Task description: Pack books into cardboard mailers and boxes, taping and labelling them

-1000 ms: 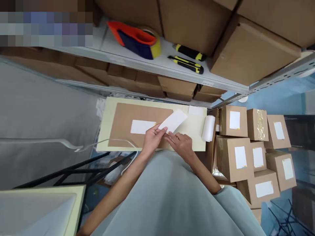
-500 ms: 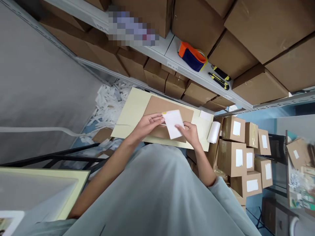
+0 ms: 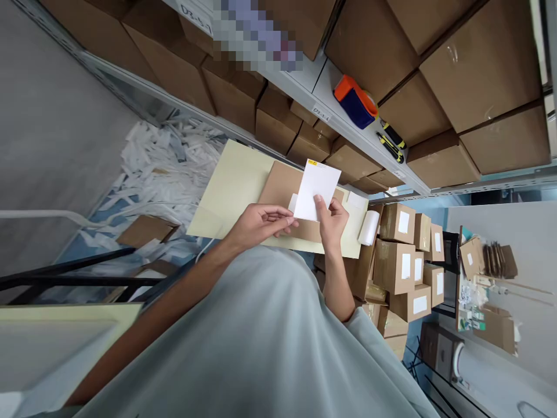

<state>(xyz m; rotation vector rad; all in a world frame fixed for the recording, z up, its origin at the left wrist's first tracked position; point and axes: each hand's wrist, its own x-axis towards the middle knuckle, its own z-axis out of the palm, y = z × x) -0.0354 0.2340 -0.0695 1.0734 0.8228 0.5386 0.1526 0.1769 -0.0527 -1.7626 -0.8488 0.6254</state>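
My right hand (image 3: 333,223) grips a white label (image 3: 317,188), thumb on its face and fingers behind. The label is held up above the worktop, with a small yellow mark at its top left corner. At its lower left corner, the fingertips of my left hand (image 3: 263,226) are pinched together. A small white flap (image 3: 293,201) shows beside that edge; whether it belongs to the label I cannot tell. Beneath the hands, a brown cardboard box (image 3: 278,183) rests on the pale yellow worktop (image 3: 217,191).
A white roll (image 3: 369,227) and a slip of white paper (image 3: 357,200) lie at the worktop's right end. Shelves of boxes stand behind, holding an orange and blue tape dispenser (image 3: 355,101) and cutters (image 3: 390,147). Labelled boxes (image 3: 395,267) are stacked right; paper strips (image 3: 161,157) litter the floor left.
The label has been raised and turned more upright in my right hand. My left hand has shifted from its upper left corner to its lower left corner. The view has shifted too.
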